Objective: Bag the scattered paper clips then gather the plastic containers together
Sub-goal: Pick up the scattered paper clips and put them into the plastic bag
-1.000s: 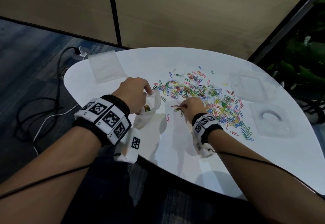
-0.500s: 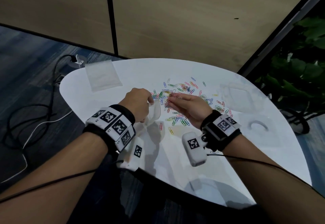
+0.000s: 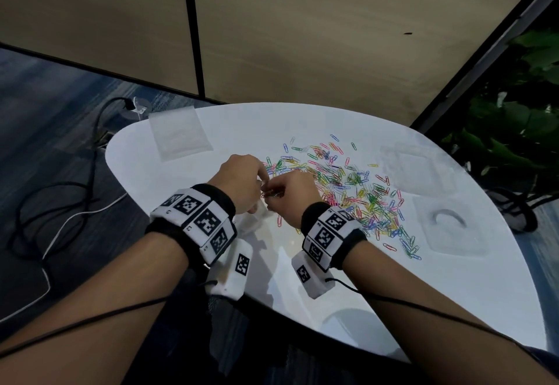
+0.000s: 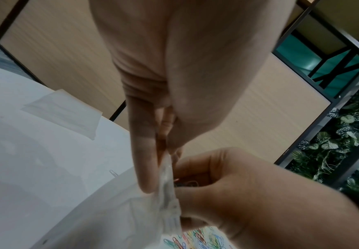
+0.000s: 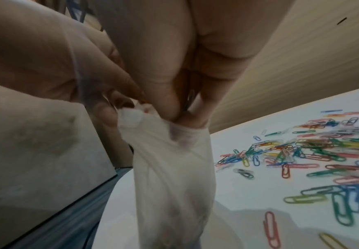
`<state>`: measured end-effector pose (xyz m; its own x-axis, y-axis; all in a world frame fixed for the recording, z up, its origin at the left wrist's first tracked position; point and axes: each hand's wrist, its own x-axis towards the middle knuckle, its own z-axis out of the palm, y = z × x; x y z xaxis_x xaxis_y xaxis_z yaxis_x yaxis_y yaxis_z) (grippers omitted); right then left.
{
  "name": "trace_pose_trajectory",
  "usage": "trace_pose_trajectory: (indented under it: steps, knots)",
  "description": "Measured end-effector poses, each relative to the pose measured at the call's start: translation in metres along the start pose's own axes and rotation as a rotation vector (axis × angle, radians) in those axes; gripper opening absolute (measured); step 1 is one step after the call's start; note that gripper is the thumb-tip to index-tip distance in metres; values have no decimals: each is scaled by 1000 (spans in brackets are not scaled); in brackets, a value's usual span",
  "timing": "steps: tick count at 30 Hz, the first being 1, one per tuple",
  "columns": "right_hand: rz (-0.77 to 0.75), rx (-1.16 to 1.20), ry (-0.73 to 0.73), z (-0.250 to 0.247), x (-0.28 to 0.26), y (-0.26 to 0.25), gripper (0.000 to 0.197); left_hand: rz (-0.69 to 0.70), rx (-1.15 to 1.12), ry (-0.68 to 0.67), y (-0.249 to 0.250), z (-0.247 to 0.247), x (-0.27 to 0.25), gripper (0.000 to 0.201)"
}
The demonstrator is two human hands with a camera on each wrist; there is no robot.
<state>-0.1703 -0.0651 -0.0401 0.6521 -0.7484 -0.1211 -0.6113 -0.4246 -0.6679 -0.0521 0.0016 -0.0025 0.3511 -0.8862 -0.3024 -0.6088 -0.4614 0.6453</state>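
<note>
Coloured paper clips (image 3: 348, 185) lie scattered over the middle of the white table (image 3: 453, 294). My left hand (image 3: 242, 182) pinches the mouth of a clear plastic bag (image 5: 174, 168) and holds it upright just above the table. My right hand (image 3: 290, 194) pinches a few paper clips (image 4: 184, 182) with its fingertips inside the bag's mouth (image 4: 167, 185). Two clear plastic containers (image 3: 450, 227) (image 3: 414, 169) rest at the right side of the table.
A second flat clear bag (image 3: 178, 133) lies at the table's far left. Black and white cables (image 3: 60, 203) run over the carpet on the left. A beige partition wall stands behind the table, and green plants (image 3: 514, 130) stand to the right.
My right hand picked clips out of the pile and carried them left to the bag held by my left hand. Its fingertips now sit in the bag's mouth.
</note>
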Motion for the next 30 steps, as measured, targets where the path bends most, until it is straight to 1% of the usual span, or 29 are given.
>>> trace_pose_trajectory:
  steps: [3, 5, 7, 8, 9, 10, 11, 12, 13, 14, 15, 16, 17, 18, 19, 20, 21, 24, 26, 28, 30]
  knots:
    - [-3, -134, -35, -5, 0, -3, 14, -5, 5, -14, 0, 1, -1, 29]
    - [-68, -195, -88, -8, 0, -5, 15, -6, 3, -19, 1, 1, -2, 31]
    - [-131, -175, -168, -13, -2, -5, 17, -6, 7, -6, 2, 0, -4, 32]
    - [-136, -100, -186, -16, -3, -2, 17, -9, 18, 7, 3, -1, -5, 31]
    - [-110, 49, -180, -21, -3, 2, 18, -14, 34, 22, 3, -2, -5, 31]
    - [-62, 256, -126, -27, -3, 8, 20, -20, 49, 38, 2, -3, -6, 32]
    - [-5, 413, -40, -30, 0, 17, 23, -26, 59, 50, 1, -5, -5, 32]
    - [27, 425, 42, -32, 2, 28, 27, -34, 60, 58, -1, -6, -4, 32]
    - [19, 267, 80, -32, 4, 39, 31, -42, 59, 60, -3, -7, -3, 32]
    - [-27, -34, 21, -27, 4, 51, 34, -50, 58, 60, -5, -8, -3, 32]
    - [-112, -375, -109, -17, 0, 60, 38, -57, 56, 61, -6, -8, -2, 33]
    - [-249, -623, -248, -3, -8, 72, 44, -62, 52, 60, -7, -9, -2, 33]
    - [-406, -780, -355, 12, -17, 86, 53, -61, 54, 59, -7, -8, -1, 34]
    - [-507, -868, -424, 24, -25, 101, 67, -57, 60, 57, -6, -8, 0, 34]
    - [-528, -916, -457, 32, -31, 115, 81, -54, 66, 58, -7, -9, 0, 33]
    - [-514, -946, -437, 35, -33, 126, 90, -51, 71, 58, -7, -9, 0, 33]
    - [-496, -968, -393, 33, -33, 136, 92, -51, 73, 58, -7, -8, 1, 32]
    - [-430, -1063, -289, 19, -26, 151, 86, -51, 84, 56, -8, -6, 1, 32]
    - [-325, -1096, -233, 9, -17, 155, 81, -50, 97, 47, -7, -4, 3, 34]
    - [-177, -1089, -221, 0, -5, 165, 76, -52, 93, 40, -6, -2, 3, 34]
    - [-95, -1026, -249, -8, 5, 171, 69, -53, 91, 32, -5, -1, 4, 34]
